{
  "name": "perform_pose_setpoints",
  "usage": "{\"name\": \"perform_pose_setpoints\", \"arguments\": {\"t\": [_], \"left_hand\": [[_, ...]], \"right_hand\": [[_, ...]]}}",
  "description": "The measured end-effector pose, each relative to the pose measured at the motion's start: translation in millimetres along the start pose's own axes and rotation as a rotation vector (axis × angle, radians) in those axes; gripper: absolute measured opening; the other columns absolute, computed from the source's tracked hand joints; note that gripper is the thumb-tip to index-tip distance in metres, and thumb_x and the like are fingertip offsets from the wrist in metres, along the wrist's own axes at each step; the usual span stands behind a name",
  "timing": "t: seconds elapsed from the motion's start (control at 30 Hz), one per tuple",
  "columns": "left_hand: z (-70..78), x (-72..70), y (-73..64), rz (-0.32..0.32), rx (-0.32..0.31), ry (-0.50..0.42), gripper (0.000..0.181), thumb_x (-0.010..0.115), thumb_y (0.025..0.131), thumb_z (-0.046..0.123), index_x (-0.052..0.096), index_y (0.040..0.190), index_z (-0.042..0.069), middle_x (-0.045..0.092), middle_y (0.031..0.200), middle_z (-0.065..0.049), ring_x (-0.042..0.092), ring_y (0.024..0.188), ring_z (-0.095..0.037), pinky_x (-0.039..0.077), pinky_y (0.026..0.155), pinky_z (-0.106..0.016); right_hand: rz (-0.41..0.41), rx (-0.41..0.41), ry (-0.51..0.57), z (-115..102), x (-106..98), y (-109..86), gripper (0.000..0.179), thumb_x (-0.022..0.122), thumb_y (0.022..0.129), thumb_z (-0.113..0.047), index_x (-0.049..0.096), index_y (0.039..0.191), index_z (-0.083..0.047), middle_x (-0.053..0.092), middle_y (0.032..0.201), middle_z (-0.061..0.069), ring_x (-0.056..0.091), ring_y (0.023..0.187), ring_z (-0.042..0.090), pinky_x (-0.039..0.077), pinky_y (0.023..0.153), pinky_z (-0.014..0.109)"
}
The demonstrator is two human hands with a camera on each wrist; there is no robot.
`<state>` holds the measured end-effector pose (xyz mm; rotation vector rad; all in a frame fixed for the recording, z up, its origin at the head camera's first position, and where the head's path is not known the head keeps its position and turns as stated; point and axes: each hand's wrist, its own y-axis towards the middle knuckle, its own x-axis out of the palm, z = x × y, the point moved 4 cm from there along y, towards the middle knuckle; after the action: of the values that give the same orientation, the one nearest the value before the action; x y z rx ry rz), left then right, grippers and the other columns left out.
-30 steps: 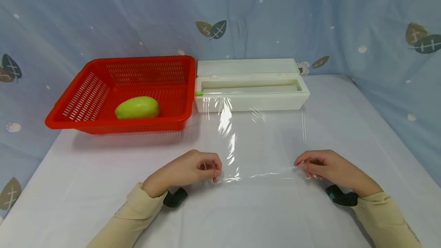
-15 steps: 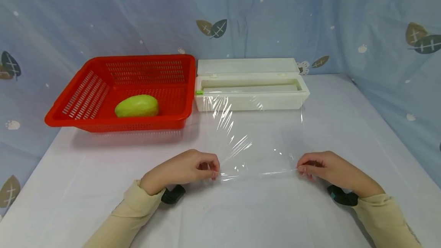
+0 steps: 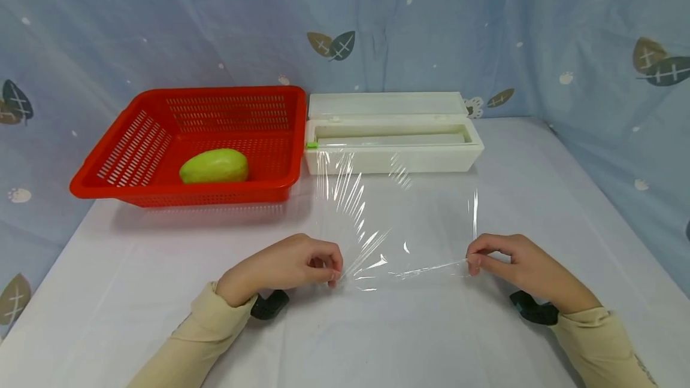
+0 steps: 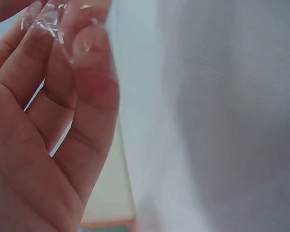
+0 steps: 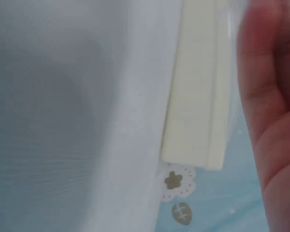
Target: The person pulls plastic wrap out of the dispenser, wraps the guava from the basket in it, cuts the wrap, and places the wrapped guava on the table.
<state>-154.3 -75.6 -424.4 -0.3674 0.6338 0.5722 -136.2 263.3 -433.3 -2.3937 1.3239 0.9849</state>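
A clear sheet of plastic wrap (image 3: 399, 220) stretches from the white dispenser box (image 3: 393, 159) toward me, above the table. My left hand (image 3: 302, 262) pinches its near left corner; crumpled film shows at the fingertips in the left wrist view. At the near right corner my right hand (image 3: 523, 268) pinches the film between thumb and forefinger. The sheet's near edge runs creased and slightly slanted between both hands. The box lid (image 3: 385, 104) is raised at the back, and the roll (image 3: 393, 140) lies inside. In the right wrist view, the right fingertips are cut off by the frame's top.
A red plastic basket (image 3: 293, 160) stands left of the box, touching or nearly touching it. A green, mango-like fruit (image 3: 214, 166) lies in it. A small green slider (image 3: 311, 145) sits at the box's left end. A patterned blue curtain (image 3: 431, 23) hangs behind the white table (image 3: 409, 340).
Both hands stay nearly in place, still holding the film. The right fingers have shifted slightly and regripped the corner. The film's near edge has become more creased and slanted.
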Motion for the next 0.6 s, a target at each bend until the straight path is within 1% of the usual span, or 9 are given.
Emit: {"name": "perform_pose_setpoints", "arguments": {"t": [0.1, 0.17, 0.23, 0.33, 0.37, 0.47, 0.53, 0.6], "left_hand": [[6.1, -2.5, -1.3, 0.012, 0.015, -0.006, 0.011, 0.057, 0.086, 0.016, 0.058, 0.083, 0.026, 0.063, 0.072, 0.011, 0.056, 0.065, -0.004, 0.041, 0.055, -0.023], [11.9, -5.1, -2.7, 0.037, 0.027, 0.001, 0.009, 0.057, 0.086, 0.018, 0.058, 0.084, 0.026, 0.063, 0.071, 0.010, 0.055, 0.063, -0.004, 0.040, 0.054, -0.022], [19.0, -8.8, -4.9, 0.084, 0.040, 0.014, 0.005, 0.057, 0.087, 0.021, 0.058, 0.085, 0.025, 0.062, 0.070, 0.011, 0.053, 0.061, -0.004, 0.040, 0.053, -0.022], [32.6, -15.8, -9.4, 0.177, 0.066, 0.044, 0.003, 0.057, 0.088, 0.028, 0.057, 0.085, 0.026, 0.059, 0.069, 0.014, 0.050, 0.060, -0.003, 0.040, 0.052, -0.022], [37.6, -18.6, -11.4, 0.210, 0.078, 0.051, 0.005, 0.057, 0.088, 0.029, 0.058, 0.085, 0.026, 0.059, 0.069, 0.015, 0.051, 0.059, -0.002, 0.040, 0.052, -0.021], [52.0, -27.3, -17.9, 0.297, 0.130, 0.081, 0.004, 0.057, 0.087, 0.031, 0.058, 0.086, 0.026, 0.057, 0.071, 0.019, 0.051, 0.061, 0.000, 0.040, 0.053, -0.021], [61.0, -33.4, -22.5, 0.356, 0.175, 0.102, 0.005, 0.058, 0.087, 0.029, 0.059, 0.086, 0.025, 0.056, 0.072, 0.020, 0.052, 0.063, 0.001, 0.040, 0.054, -0.020], [68.1, -38.9, -27.0, 0.418, 0.210, 0.136, 0.004, 0.059, 0.086, 0.028, 0.060, 0.087, 0.024, 0.056, 0.074, 0.021, 0.051, 0.065, 0.003, 0.040, 0.056, -0.019]], "right_hand": [[0.004, -0.023, 0.051, -6, -3, -1.0, 0.015, 0.053, 0.088, -0.001, 0.060, 0.091, -0.014, 0.059, 0.074, -0.006, 0.056, 0.070, 0.009, 0.046, 0.064, 0.024], [0.021, -0.031, 0.060, -13, -6, -2.2, 0.015, 0.053, 0.087, 0.001, 0.059, 0.091, -0.012, 0.057, 0.074, -0.007, 0.055, 0.069, 0.009, 0.045, 0.062, 0.024], [0.053, -0.036, 0.058, -20, -10, -4.1, 0.017, 0.053, 0.086, 0.003, 0.059, 0.091, -0.012, 0.057, 0.074, -0.008, 0.055, 0.068, 0.010, 0.046, 0.062, 0.024], [0.133, -0.089, 0.042, -32, -16, -9.2, 0.023, 0.054, 0.083, 0.010, 0.059, 0.091, -0.011, 0.056, 0.075, -0.006, 0.053, 0.069, 0.011, 0.043, 0.061, 0.023], [0.168, -0.119, 0.041, -36, -19, -11.2, 0.025, 0.054, 0.081, 0.013, 0.060, 0.092, -0.010, 0.057, 0.075, -0.005, 0.053, 0.069, 0.011, 0.042, 0.061, 0.022], [0.261, -0.242, 0.121, -49, -25, -16.5, 0.029, 0.052, 0.077, 0.020, 0.060, 0.092, -0.003, 0.057, 0.077, 0.002, 0.051, 0.071, 0.012, 0.040, 0.065, 0.021], [0.306, -0.314, 0.183, -58, -28, -18.2, 0.026, 0.051, 0.077, 0.021, 0.060, 0.093, 0.002, 0.058, 0.078, 0.005, 0.051, 0.073, 0.012, 0.039, 0.067, 0.020], [0.353, -0.394, 0.238, -66, -31, -19.4, 0.019, 0.052, 0.079, 0.019, 0.060, 0.092, 0.008, 0.058, 0.079, 0.009, 0.050, 0.073, 0.013, 0.038, 0.067, 0.020]]}}
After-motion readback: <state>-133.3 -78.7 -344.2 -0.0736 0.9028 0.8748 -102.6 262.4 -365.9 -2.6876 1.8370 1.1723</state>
